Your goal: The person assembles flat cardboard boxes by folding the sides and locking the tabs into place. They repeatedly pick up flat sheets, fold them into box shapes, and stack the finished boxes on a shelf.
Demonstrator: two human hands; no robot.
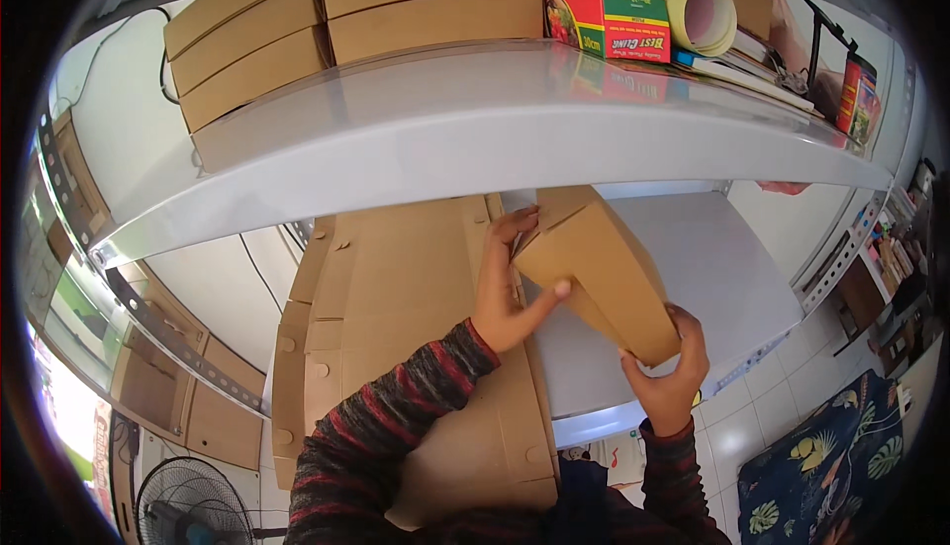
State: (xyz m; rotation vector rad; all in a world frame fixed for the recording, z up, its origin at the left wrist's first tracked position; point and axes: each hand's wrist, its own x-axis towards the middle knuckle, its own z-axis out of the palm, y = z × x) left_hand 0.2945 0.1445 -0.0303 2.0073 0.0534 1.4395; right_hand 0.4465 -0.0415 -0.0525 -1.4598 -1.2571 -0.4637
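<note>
A brown cardboard box (604, 268), partly folded up, is held tilted between my two hands above the lower grey shelf. My left hand (510, 293) grips its left end, the thumb pressed against the near side and the fingers curled behind. At the near right end, my right hand (673, 362) pinches the corner between thumb and fingers. Flat unfolded cardboard sheets (416, 347) with tabs and crease lines lie to the left, under my left forearm. The far end of the box is partly hidden beneath the upper shelf.
Across the view runs the upper grey shelf (475, 139), bearing stacked cardboard boxes (435, 16), a red and green cling wrap box (618, 26), a paper roll (708, 16) and a red can (856, 95). The lower shelf (703, 248) extends right. A fan (193, 505) stands lower left.
</note>
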